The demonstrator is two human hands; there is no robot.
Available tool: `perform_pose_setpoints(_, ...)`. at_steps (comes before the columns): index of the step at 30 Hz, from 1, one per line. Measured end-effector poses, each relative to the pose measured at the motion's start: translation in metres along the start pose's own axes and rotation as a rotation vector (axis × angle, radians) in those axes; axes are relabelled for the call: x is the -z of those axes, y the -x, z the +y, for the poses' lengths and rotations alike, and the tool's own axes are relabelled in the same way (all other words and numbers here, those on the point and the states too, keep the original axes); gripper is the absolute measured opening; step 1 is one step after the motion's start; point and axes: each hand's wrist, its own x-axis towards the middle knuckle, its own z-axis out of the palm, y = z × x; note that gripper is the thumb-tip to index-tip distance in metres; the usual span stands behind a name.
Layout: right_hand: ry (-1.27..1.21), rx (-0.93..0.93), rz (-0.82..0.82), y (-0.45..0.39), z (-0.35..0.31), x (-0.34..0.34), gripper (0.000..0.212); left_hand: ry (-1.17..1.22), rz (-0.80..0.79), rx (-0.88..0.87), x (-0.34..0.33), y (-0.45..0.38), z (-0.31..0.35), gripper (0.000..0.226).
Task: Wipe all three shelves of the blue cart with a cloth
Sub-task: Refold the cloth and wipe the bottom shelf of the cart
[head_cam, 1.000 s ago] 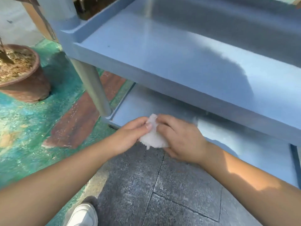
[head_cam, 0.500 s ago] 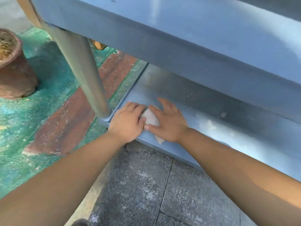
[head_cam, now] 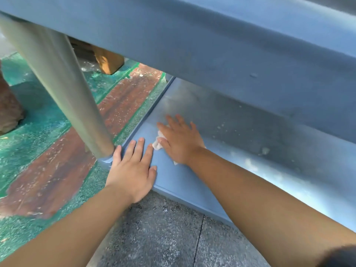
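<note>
Outdoors, on grey paving beside a worn green and red painted floor [head_cam: 48,170], stands the blue cart [head_cam: 250,64], and the head camera now looks under the rim of a higher shelf at the bottom shelf [head_cam: 240,135]. Only this one view is given.

A second ago both hands held the bunched cloth together in the air in front of the cart. Half a second ago they had brought it down onto the near left corner of the bottom shelf. Now the hands have parted. The right hand [head_cam: 180,140] lies flat, fingers spread, pressing the white cloth [head_cam: 158,143] against the shelf a little further in from the corner post [head_cam: 63,93]; only scraps of cloth show at the thumb and by the wrist, so it is held by pressure, not by a closed grip. The left hand [head_cam: 133,170] is open and empty, palm down on the shelf's front corner right beside the foot of the post, apparently as a brace.

By my reading, the wipe of the bottom shelf has just begun at its post end. Pale spots and dusty patches remain on the shelf further right of the post, so most of this shelf looks undone. Whether the upper shelves are clean cannot be told from here.
</note>
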Motion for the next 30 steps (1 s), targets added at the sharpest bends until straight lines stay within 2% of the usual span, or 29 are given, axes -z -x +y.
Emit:
perform_pose_setpoints(4, -0.074, -0.387, -0.022, -0.027, 0.011, 0.007, 0.052, 0.125, 0.074, 0.011, 0.012, -0.015, 0.021, 0.051)
perform_pose_setpoints(6, -0.224, -0.476, 0.01, -0.033, 0.003, 0.009, 0.054, 0.17, 0.063, -0.042, 0.009, -0.023, 0.034, 0.056)
perform_pose_setpoints(8, -0.325, -0.4, 0.064, -0.028, 0.004, 0.011, 0.061, 0.145, 0.024, -0.05, 0.0, -0.028, 0.042, 0.069)
perform_pose_setpoints(10, -0.323, -0.173, 0.069, -0.016, 0.022, 0.014, 0.062, 0.097, 0.033, -0.027, -0.009, -0.031, 0.042, 0.077)
perform_pose_setpoints(13, -0.083, 0.121, -0.005, -0.004, 0.057, 0.011, 0.059, 0.091, 0.051, -0.025, -0.017, -0.034, 0.041, 0.08)
perform_pose_setpoints(15, 0.049, 0.18, 0.021, -0.007, 0.063, 0.004, 0.056, 0.091, 0.047, -0.023, -0.02, -0.035, 0.041, 0.08)
perform_pose_setpoints(17, 0.034, 0.1, 0.037, -0.015, 0.062, -0.001, 0.054, 0.09, 0.032, -0.013, -0.02, -0.034, 0.04, 0.082)
perform_pose_setpoints(21, -0.078, -0.224, 0.021, -0.018, 0.076, 0.001, 0.054, 0.086, 0.009, -0.012, -0.013, -0.034, 0.041, 0.08)
perform_pose_setpoints(24, -0.092, -0.339, -0.006, -0.011, 0.096, 0.008, 0.054, 0.081, 0.001, 0.002, -0.009, -0.033, 0.044, 0.081)
perform_pose_setpoints(30, -0.075, -0.573, 0.071, 0.02, 0.133, 0.02, 0.046, 0.079, 0.017, 0.037, -0.007, -0.038, 0.05, 0.079)
